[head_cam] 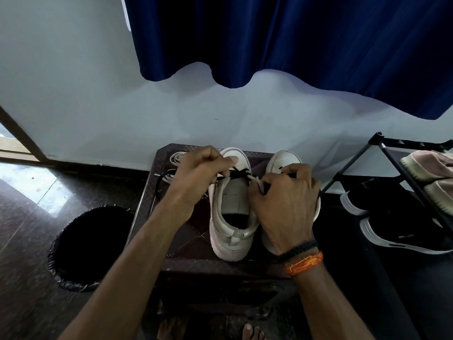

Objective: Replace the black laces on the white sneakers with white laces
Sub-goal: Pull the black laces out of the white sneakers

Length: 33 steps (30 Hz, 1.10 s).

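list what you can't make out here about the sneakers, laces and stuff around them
- Right sneaker: head view, mostly hidden under the right hand; its lacing cannot be seen.
- Black lace on the left sneaker: the ends vanish inside the left hand.
- White laces: partly behind the left hand.
- Shoe rack: cut off by the right edge.
- Bin: inside too dark.

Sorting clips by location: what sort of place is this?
Probably a room at home, near a doorway: a shoe rack holding shoes, a blue curtain on the wall, and a lined bin on the floor.
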Available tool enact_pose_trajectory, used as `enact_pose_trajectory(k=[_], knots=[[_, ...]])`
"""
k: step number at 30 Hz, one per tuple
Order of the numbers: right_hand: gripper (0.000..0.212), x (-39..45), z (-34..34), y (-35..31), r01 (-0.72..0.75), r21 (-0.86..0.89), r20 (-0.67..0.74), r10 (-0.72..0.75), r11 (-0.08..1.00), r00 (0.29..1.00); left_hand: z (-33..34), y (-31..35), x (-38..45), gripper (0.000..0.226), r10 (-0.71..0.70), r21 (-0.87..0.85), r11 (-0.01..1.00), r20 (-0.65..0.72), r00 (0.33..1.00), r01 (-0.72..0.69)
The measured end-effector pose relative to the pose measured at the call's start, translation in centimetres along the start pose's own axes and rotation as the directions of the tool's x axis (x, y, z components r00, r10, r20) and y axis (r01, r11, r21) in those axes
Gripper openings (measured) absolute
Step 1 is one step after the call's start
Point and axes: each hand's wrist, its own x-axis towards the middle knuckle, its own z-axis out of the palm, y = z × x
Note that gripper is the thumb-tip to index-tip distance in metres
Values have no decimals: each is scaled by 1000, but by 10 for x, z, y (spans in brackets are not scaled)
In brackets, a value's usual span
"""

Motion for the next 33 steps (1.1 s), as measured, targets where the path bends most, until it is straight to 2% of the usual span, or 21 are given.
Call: enact_pose_trajectory(k=[1, 3, 5, 7, 9, 11, 12, 13, 15, 16, 17, 18, 19, 20, 21, 22, 24, 26, 27, 29, 33], knots=[[28, 0, 0, -1, 4, 7, -7, -4, 1000, 1000, 2, -2, 0, 31, 92, 204, 975, 1, 996, -90], [28, -1, 0, -1, 18, 9, -11, -18, 1000, 1000, 5, -3, 2, 26, 271, 531, 812, 23, 962, -241], [27, -1, 1, -1, 29, -1, -5, -29, 1000, 1000, 4, -2, 4, 24, 352, 626, 714, 66, 934, -314], [27, -1, 2, 0, 30, -17, -4, -30, 999, 1000, 3, -1, 4, 26, 331, 614, 727, 78, 940, -307], [28, -1, 1, 0, 18, -24, -3, -18, 1000, 1000, 4, 1, 3, 24, 238, 494, 840, 37, 971, -225], [27, -1, 0, 0, 2, -36, -5, -2, 999, 1000, 1, 3, 4, 25, 109, 196, 975, -34, 993, -101], [27, 0, 0, 0, -5, -43, 1, 5, 999, 1000, -3, 4, 7, 25, 44, 12, 999, -83, 996, -43], [26, 0, 0, 0, -11, -47, 12, 12, 999, 1000, -8, 6, 9, 24, -29, -182, 983, -132, 991, 5], [24, 0, 0, 0, -17, -52, 21, 18, 999, 1000, -21, 9, 12, 20, -189, -499, 864, -187, 964, 72], [24, 0, 0, 0, -19, -52, 19, 20, 998, 1000, -26, 8, 15, 19, -256, -567, 818, -201, 946, 101], [23, 0, 0, -1, -20, -49, 15, 20, 999, 1000, -29, 4, 17, 17, -292, -553, 824, -223, 930, 126], [23, 0, 0, -1, -17, -42, 13, 17, 999, 1000, -31, -1, 19, 15, -272, -432, 892, -278, 921, 133], [23, -1, 1, 0, -10, -33, 12, 11, 999, 1000, -30, -7, 19, 11, -166, -194, 976, -360, 918, 100], [23, -1, 1, 0, -2, -23, 12, 2, 1000, 1000, -30, -11, 18, 8, 30, 98, 995, -414, 910, 12], [24, -1, 1, 0, 3, -11, 12, -3, 1000, 1000, -28, -12, 17, 10, 244, 342, 933, -387, 889, -108], [25, -2, 1, 0, 2, 4, 16, -2, 1000, 1000, -23, -10, 15, 14, 421, 496, 835, -293, 858, -240], [28, -2, 1, 0, -7, 35, 34, 6, 999, 999, -6, -2, 8, 11, 593, 609, 655, -46, 804, -448], [30, -2, 0, 0, -10, 50, 45, 8, 999, 999, 11, 0, 5, 9, 619, 679, 484, 180, 765, -552], [28, -2, 0, 0, -13, 62, 44, 10, 998, 999, 17, -3, 5, 10, 584, 717, 429, 245, 774, -550], [21, -2, 0, 0, -12, 85, 23, 10, 996, 1000, 20, -12, 10, 18, 483, 787, 378, 281, 829, -487], [18, -4, -1, 0, 41, 96, -35, -38, 995, 999, 19, -15, 13, 19, 447, 820, 353, 275, 851, -451]])
